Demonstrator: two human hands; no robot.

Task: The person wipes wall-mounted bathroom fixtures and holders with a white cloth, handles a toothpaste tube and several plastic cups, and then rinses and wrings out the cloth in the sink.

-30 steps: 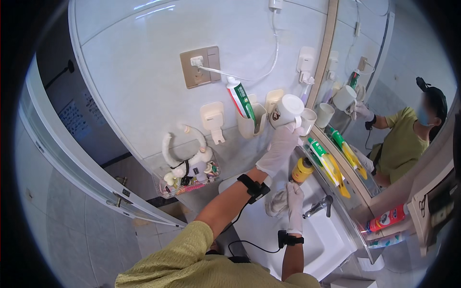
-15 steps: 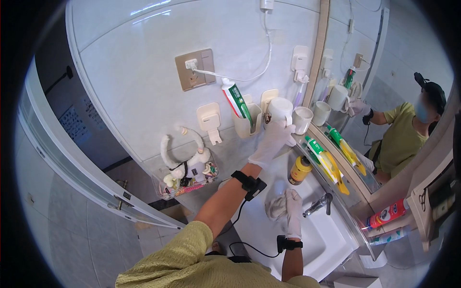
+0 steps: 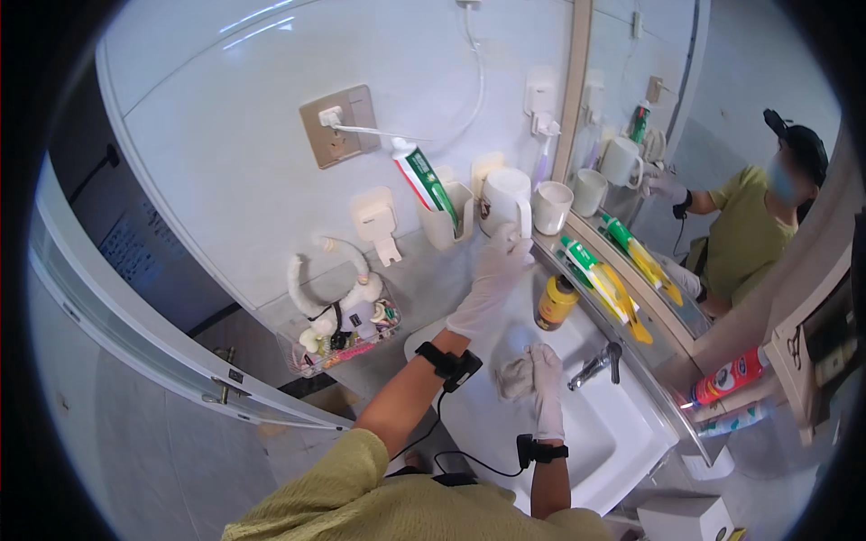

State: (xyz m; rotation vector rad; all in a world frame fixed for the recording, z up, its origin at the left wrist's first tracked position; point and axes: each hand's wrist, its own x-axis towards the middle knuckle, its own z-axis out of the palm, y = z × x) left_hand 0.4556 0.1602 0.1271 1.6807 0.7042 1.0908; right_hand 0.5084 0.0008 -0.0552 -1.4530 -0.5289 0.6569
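Observation:
A white mug [image 3: 506, 196] stands against the tiled wall, its handle toward the mirror side. Just below it is my left hand [image 3: 502, 263] in a pale glove, fingers bent but loose around nothing visible, at the mug's lower edge. Over the basin, my gloved right hand [image 3: 547, 371] is closed on a crumpled greyish-white cloth [image 3: 515, 379]. Beside the mug stands a smaller white cup [image 3: 552, 206]. To the left, a wall holder [image 3: 447, 231] carries a toothpaste tube [image 3: 424, 182]. A yellow bottle with a dark cap [image 3: 555, 305] sits on the sink's rim.
The white sink [image 3: 622, 442] has a metal faucet [image 3: 595, 365]. Green-and-yellow tubes [image 3: 603, 281] lie on the ledge under the mirror [image 3: 631, 54]. At left is a clear box of trinkets [image 3: 347, 347]. A red can [image 3: 729, 379] lies at right. Wrist-strap cables hang near the basin.
My left hand has drawn back down from the mug, leaving more of its body and handle visible. The right hand stays over the basin with the cloth. The view has shifted slightly.

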